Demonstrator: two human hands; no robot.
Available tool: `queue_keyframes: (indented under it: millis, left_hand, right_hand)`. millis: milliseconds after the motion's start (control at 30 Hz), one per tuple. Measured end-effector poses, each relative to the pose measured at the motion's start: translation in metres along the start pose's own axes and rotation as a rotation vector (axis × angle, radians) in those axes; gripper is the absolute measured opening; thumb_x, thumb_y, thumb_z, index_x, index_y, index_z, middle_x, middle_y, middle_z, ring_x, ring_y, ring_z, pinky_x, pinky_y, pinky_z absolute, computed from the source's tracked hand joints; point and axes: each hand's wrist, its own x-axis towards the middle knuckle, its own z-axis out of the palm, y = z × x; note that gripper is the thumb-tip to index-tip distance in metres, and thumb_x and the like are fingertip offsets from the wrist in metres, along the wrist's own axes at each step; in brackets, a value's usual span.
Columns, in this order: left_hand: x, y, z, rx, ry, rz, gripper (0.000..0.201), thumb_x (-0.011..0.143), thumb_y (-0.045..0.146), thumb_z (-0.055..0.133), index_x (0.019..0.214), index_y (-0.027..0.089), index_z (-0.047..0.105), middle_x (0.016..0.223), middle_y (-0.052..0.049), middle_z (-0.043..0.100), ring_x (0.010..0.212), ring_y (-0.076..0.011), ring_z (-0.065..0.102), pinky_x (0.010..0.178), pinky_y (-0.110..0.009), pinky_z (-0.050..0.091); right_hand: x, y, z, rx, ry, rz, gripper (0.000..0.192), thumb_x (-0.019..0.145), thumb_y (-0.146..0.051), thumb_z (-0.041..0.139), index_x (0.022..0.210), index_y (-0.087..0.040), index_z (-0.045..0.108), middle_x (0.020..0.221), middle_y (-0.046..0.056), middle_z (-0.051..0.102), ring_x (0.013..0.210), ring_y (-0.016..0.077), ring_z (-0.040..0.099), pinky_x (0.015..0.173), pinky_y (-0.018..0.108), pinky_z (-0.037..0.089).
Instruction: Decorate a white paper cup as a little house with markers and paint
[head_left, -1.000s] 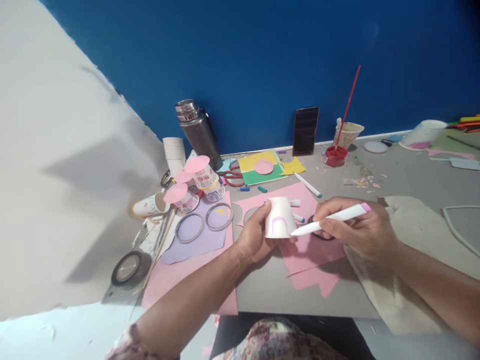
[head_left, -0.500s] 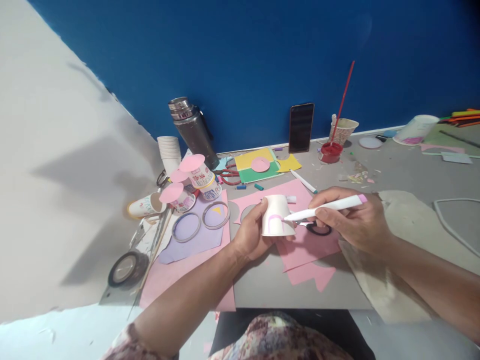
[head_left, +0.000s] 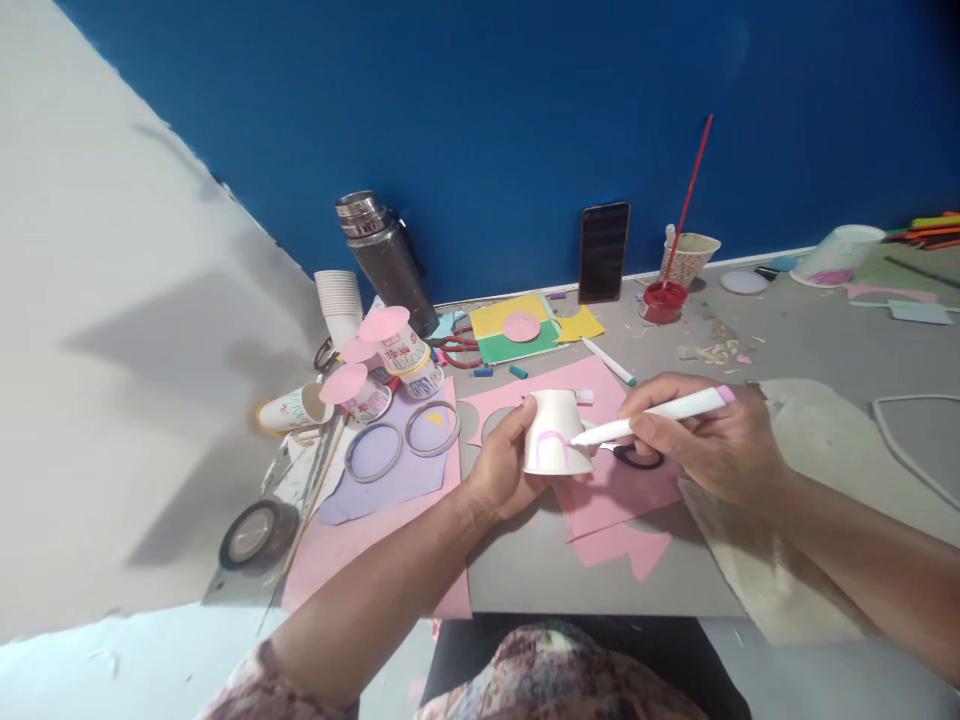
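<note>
Upside down in my left hand is a white paper cup, held from the left and below. A purple-pink arch is drawn on its side, low near the rim. My right hand grips a white marker with a pink end. The marker's tip touches the cup, or nearly so, at the right side of the arch. Behind and beneath the hands lie sheets of pink paper and scissors with black handles, partly hidden.
Decorated cups with pink paper discs stand at the left, near two tape rings and a steel flask. A phone leans on the blue wall. Right of it is a red pot with a stick.
The marker tip has moved very slightly right along the arch's right side. The view has shifted a little; both hands keep their holds.
</note>
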Motion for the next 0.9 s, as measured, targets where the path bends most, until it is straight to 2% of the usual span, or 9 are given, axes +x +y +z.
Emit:
queue_keyframes:
  millis: [100, 233, 400, 567, 667, 767, 900]
  left_hand:
    - [-0.0001, 0.0005, 0.0012, 0.007, -0.008, -0.010, 0.051, 0.103, 0.046, 0.051, 0.130, 0.006, 0.068, 0.088, -0.016, 0.078, 0.069, -0.0280, 0.075, 0.060, -0.038, 0.062]
    - [0.0001, 0.0007, 0.0016, -0.003, 0.008, -0.017, 0.052, 0.103, 0.045, 0.052, 0.135, 0.006, 0.066, 0.088, -0.016, 0.078, 0.073, -0.0291, 0.076, 0.063, -0.039, 0.064]
    - [0.0011, 0.0004, 0.0007, 0.021, -0.007, 0.000, 0.055, 0.103, 0.048, 0.049, 0.134, 0.005, 0.066, 0.094, -0.020, 0.080, 0.078, -0.0316, 0.078, 0.064, -0.040, 0.064]
    - [0.0013, 0.0004, 0.0016, 0.024, -0.014, 0.016, 0.056, 0.103, 0.049, 0.051, 0.134, 0.004, 0.066, 0.095, -0.020, 0.079, 0.077, -0.0310, 0.078, 0.064, -0.040, 0.064]
    - [0.0011, 0.0010, 0.0020, 0.026, 0.003, 0.017, 0.056, 0.102, 0.049, 0.054, 0.134, 0.005, 0.066, 0.096, -0.020, 0.080, 0.080, -0.0314, 0.078, 0.069, -0.042, 0.065]
    - [0.0010, 0.0019, 0.0021, 0.037, 0.005, 0.023, 0.056, 0.101, 0.049, 0.055, 0.134, 0.005, 0.066, 0.097, -0.020, 0.080, 0.079, -0.0311, 0.077, 0.063, -0.038, 0.062]
    - [0.0013, 0.0021, 0.0020, 0.028, 0.001, 0.023, 0.053, 0.103, 0.047, 0.052, 0.132, 0.005, 0.067, 0.089, -0.016, 0.079, 0.072, -0.0288, 0.075, 0.058, -0.037, 0.061]
  right_hand:
    - [0.0005, -0.0009, 0.0000, 0.017, -0.021, -0.007, 0.019, 0.096, -0.036, 0.074, 0.083, -0.023, 0.077, 0.058, -0.002, 0.067, 0.051, 0.0144, 0.063, 0.048, 0.026, 0.053]
    - [0.0005, -0.0018, 0.0002, -0.013, 0.029, -0.011, 0.017, 0.095, -0.036, 0.075, 0.084, -0.023, 0.079, 0.059, -0.001, 0.068, 0.050, 0.0136, 0.063, 0.047, 0.024, 0.052]
    - [0.0022, -0.0020, -0.0009, 0.101, -0.061, 0.026, 0.017, 0.095, -0.033, 0.075, 0.082, -0.023, 0.078, 0.060, -0.001, 0.071, 0.048, 0.0134, 0.063, 0.046, 0.023, 0.053]
    - [0.0042, -0.0035, -0.0003, 0.052, 0.045, 0.029, 0.019, 0.094, -0.034, 0.077, 0.079, -0.021, 0.078, 0.056, -0.001, 0.069, 0.046, 0.0121, 0.061, 0.042, 0.021, 0.049]
    - [0.0041, -0.0022, -0.0001, 0.034, -0.017, 0.035, 0.021, 0.095, -0.036, 0.076, 0.080, -0.021, 0.078, 0.056, -0.001, 0.068, 0.047, 0.0126, 0.061, 0.043, 0.022, 0.049]
    - [0.0038, 0.0001, -0.0007, 0.073, -0.057, 0.039, 0.023, 0.095, -0.038, 0.075, 0.080, -0.021, 0.077, 0.058, 0.000, 0.069, 0.048, 0.0135, 0.061, 0.045, 0.023, 0.051]
    - [0.0041, 0.0019, -0.0011, 0.087, -0.004, 0.088, 0.024, 0.096, -0.040, 0.075, 0.081, -0.021, 0.077, 0.057, -0.001, 0.067, 0.047, 0.0124, 0.059, 0.043, 0.022, 0.049]
